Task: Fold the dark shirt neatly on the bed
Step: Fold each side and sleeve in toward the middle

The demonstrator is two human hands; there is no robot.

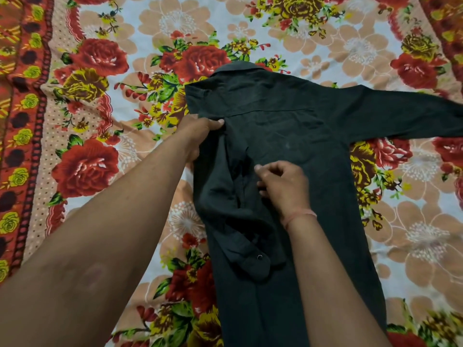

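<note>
No readable labels or writing anywhere. The dark shirt lies back-up mid-bed on the floral bedsheet, collar at 12 o'clock, one sleeve stretched toward 3 o'clock, the other sleeve folded down over its back. Left hand pinches the shirt's edge at the shoulder fold; right hand rests half-curled on the cloth, gripping nothing I can make out.

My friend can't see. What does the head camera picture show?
A dark shirt lies back-up on a flowery bedsheet, its left sleeve folded over the body. The left hand holds the shoulder fold; the right hand pinches the folded sleeve. The other sleeve stretches right.
</note>
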